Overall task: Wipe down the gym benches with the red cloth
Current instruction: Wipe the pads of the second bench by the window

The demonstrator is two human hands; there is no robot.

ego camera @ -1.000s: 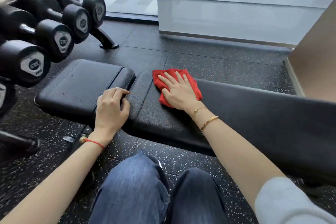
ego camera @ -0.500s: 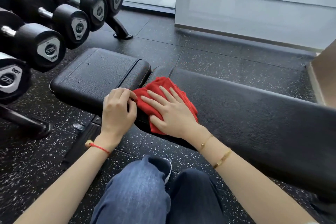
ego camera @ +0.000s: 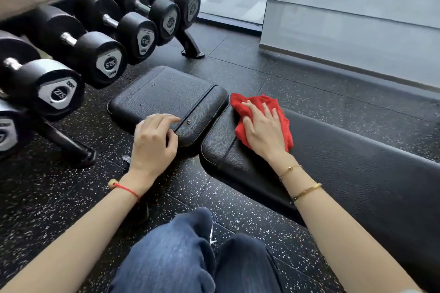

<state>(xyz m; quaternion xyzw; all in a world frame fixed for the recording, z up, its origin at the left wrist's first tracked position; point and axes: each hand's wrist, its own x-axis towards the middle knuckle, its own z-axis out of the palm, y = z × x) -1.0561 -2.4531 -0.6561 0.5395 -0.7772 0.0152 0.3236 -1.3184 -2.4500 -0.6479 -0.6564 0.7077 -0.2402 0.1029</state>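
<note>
A black padded gym bench lies low across the view, with a short seat pad (ego camera: 166, 95) on the left and a long back pad (ego camera: 345, 157) running to the right. The red cloth (ego camera: 257, 107) lies bunched on the back pad's far left end, close to the gap between the pads. My right hand (ego camera: 264, 131) presses flat on the cloth with straight fingers. My left hand (ego camera: 152, 143) rests on the seat pad's near edge, its fingers loosely curled and holding nothing.
A rack of black dumbbells (ego camera: 104, 54) stands close on the left, its foot (ego camera: 192, 52) on the speckled rubber floor (ego camera: 238, 197). A glass wall (ego camera: 345, 19) rises behind the bench. My knees in blue jeans (ego camera: 171, 250) are in front of the bench.
My right hand has slid the red cloth from the back pad's near edge by my left hand to its far edge. My left hand stays on the seat pad.
</note>
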